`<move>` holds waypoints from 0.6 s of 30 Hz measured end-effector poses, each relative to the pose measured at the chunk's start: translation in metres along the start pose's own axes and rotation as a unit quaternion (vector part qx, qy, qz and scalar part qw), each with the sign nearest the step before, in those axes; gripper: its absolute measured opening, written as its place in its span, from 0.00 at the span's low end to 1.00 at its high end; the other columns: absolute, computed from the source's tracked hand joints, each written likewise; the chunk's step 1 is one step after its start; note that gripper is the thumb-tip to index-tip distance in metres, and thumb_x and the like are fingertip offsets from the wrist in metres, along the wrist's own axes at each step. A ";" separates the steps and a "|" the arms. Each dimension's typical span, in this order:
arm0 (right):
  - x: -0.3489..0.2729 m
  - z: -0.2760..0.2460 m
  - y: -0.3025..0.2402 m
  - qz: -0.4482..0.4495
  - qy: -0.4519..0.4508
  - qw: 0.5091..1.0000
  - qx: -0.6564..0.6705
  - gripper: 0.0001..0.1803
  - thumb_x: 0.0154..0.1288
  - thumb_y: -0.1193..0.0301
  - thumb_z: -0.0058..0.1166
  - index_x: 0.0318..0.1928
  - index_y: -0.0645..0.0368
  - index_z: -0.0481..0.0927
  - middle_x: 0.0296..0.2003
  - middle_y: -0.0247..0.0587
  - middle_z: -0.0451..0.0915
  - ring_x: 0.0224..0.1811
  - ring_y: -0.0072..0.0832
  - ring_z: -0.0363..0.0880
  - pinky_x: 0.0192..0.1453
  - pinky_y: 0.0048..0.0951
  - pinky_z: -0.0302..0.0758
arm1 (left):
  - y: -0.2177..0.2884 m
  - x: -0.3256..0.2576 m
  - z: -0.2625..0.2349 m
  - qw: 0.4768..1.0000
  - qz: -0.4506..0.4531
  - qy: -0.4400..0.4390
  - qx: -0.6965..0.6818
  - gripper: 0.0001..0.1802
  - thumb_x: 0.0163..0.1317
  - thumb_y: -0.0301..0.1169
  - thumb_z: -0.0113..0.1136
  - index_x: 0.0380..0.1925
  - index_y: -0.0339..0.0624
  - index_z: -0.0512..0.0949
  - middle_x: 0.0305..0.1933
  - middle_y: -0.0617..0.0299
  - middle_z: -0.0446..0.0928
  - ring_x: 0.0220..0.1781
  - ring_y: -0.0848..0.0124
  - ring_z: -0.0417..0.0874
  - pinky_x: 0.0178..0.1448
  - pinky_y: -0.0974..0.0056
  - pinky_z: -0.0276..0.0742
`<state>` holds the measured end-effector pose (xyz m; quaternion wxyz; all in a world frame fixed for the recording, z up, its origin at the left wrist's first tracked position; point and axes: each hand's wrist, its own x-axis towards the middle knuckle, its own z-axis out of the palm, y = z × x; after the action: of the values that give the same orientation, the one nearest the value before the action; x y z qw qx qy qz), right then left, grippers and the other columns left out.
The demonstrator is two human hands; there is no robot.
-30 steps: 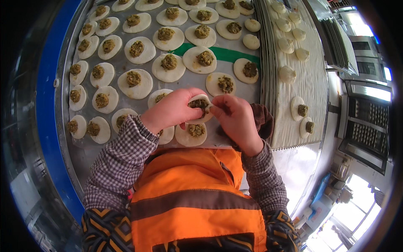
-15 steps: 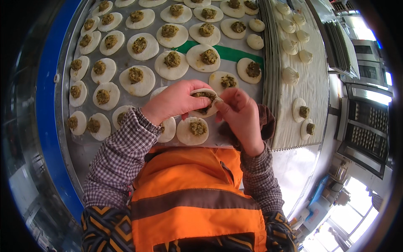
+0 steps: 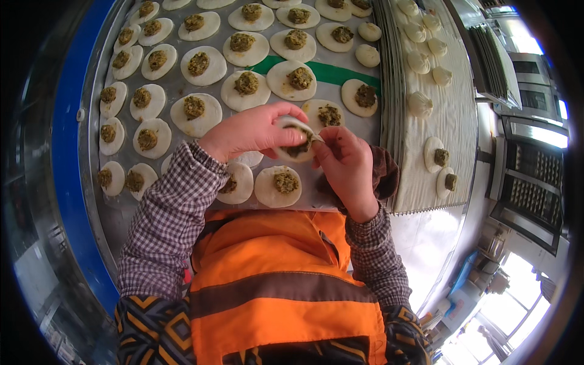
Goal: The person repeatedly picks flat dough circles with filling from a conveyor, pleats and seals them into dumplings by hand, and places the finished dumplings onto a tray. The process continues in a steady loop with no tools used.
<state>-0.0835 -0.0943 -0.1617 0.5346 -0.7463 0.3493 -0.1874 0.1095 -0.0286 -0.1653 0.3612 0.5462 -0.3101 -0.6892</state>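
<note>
Between my two hands is a round dough wrapper [image 3: 294,152] with a dark green-brown filling showing in its middle. My left hand [image 3: 258,129] cups the wrapper from the left, with its thumb over the filling. At the right edge, the fingertips of my right hand [image 3: 347,167] pinch a gathered fold of dough. Flat on the metal table just below lies another filled wrapper [image 3: 278,187], and one more [image 3: 235,184] sits beside it, partly under my left wrist. Beyond my hands rests a wrapper with crumbly filling [image 3: 323,115].
Rows of filled wrappers [image 3: 196,115] cover the metal table, crossed by a green strip [image 3: 334,74]. Two plain dough balls [image 3: 367,55] lie near its right side. Closed buns [image 3: 420,104] stand on a cloth-covered tray [image 3: 409,182] at the right. A brown cloth [image 3: 385,173] is by my right wrist.
The wrapper has tilted and turned a little in my hands. My left fingers have shifted around its far edge, while my right fingertips still pinch its right edge.
</note>
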 end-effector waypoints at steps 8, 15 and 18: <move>0.006 0.002 0.000 0.037 0.008 0.997 0.069 0.09 0.62 0.78 0.60 0.41 0.66 0.76 0.28 0.42 0.81 0.25 0.26 0.80 0.30 0.24 0.75 | -0.002 -0.004 0.010 0.997 0.024 0.054 0.052 0.17 0.66 0.32 0.58 0.55 0.45 0.75 0.40 0.66 0.80 0.36 0.80 0.80 0.30 0.72 0.78; 0.004 0.003 0.000 -0.044 0.021 0.996 -0.079 0.08 0.59 0.78 0.62 0.38 0.65 0.78 0.28 0.45 0.82 0.28 0.32 0.82 0.31 0.28 0.76 | 0.003 0.003 0.003 0.986 0.011 -0.007 0.164 0.18 0.64 0.30 0.57 0.55 0.43 0.75 0.38 0.67 0.79 0.33 0.80 0.79 0.30 0.74 0.76; 0.004 0.002 -0.001 -0.001 0.016 0.999 -0.045 0.07 0.61 0.78 0.61 0.38 0.65 0.77 0.27 0.45 0.81 0.26 0.28 0.82 0.30 0.26 0.76 | 0.001 0.000 0.002 0.998 0.037 0.010 0.050 0.18 0.66 0.33 0.57 0.55 0.44 0.76 0.38 0.68 0.79 0.33 0.82 0.78 0.29 0.76 0.73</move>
<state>-0.0790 -0.0961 -0.1622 0.4949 -0.7668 0.3653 -0.1834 0.1079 -0.0291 -0.1644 0.3619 0.5583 -0.3608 -0.6536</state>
